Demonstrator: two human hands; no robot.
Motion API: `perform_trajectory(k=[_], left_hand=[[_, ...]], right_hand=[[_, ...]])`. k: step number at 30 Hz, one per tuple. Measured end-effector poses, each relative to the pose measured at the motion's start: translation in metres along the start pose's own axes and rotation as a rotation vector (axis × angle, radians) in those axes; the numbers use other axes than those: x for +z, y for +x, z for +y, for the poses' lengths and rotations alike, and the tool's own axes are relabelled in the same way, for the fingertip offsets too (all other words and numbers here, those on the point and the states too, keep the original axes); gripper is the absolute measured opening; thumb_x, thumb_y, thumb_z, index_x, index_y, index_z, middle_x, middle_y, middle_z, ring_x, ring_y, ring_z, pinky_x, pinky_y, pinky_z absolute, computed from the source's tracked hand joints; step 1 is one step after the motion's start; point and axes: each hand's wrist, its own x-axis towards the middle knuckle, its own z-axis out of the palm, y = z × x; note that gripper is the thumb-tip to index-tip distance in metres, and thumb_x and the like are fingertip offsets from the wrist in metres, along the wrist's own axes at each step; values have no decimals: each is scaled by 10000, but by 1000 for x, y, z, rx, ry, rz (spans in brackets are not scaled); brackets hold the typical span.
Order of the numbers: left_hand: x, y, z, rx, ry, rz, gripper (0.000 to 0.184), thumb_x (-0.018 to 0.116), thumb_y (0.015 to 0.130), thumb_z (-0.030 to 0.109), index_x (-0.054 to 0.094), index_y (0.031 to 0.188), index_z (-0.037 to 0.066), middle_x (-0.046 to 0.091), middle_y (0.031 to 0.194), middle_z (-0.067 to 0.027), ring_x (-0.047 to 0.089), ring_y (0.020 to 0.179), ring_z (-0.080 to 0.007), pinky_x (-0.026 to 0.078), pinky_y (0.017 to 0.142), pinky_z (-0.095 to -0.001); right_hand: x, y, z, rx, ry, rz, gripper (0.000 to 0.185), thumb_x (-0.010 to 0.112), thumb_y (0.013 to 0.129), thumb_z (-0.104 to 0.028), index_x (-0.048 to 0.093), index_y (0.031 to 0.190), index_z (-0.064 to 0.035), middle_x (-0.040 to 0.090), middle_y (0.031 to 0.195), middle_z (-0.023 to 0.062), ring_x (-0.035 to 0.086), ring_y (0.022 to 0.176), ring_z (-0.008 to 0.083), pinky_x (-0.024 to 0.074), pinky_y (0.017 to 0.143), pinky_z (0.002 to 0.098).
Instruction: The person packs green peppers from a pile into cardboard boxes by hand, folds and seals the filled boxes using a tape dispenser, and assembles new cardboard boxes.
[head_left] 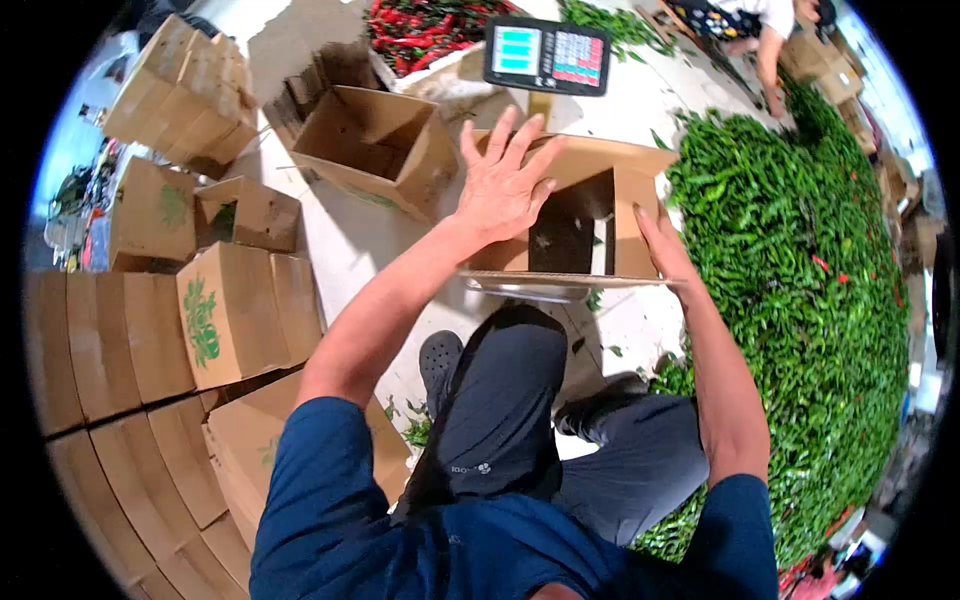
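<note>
In front of my knees, an open-topped cardboard box (628, 180) sits over a metal scale platform (530, 291). Its flaps stand up, and its dark inside shows no contents. My left hand (503, 185) lies across the box's left side, palm down, with the fingers stretched and spread. At the opposite side, my right hand (662, 248) grips the box wall; some of its fingers are hidden. Just beyond the box stands the scale's display (547, 56), its screen lit and its keypad facing me.
A second open box (370, 145) stands to the left. Stacked cartons (235, 310) line the left side. Green chili peppers (790, 270) form a large pile at right; red chilies (425, 35) lie at the back. Another person's arm (768, 65) reaches toward the pile at top right.
</note>
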Motion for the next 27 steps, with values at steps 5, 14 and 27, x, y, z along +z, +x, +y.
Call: perform_trajectory(k=[5, 14, 27], left_hand=[[20, 9, -31, -86, 248, 63, 591, 657, 833, 289, 525, 1387, 131, 484, 1400, -106, 391, 1355, -313, 262, 1076, -579], [13, -21, 0, 368, 5, 8, 482, 551, 833, 175, 576, 1301, 66, 551, 967, -79, 564, 894, -226, 435, 814, -390], [10, -13, -51, -264, -1128, -527, 378, 541, 992, 367, 716, 1140, 66, 661, 1190, -117, 608, 1141, -234, 440, 1047, -368]], right_hand=[[1, 5, 7, 11, -63, -54, 639, 540, 995, -452, 468, 1390, 45, 629, 1246, 193, 588, 1136, 264, 450, 995, 362], [-13, 2, -3, 138, -293, -159, 534, 576, 978, -338, 528, 1327, 64, 671, 1187, 186, 639, 1037, 262, 490, 926, 370], [8, -17, -74, -277, -1027, 203, 592, 482, 999, -430, 492, 1403, 2, 487, 1420, 303, 475, 1316, 439, 399, 1105, 491]])
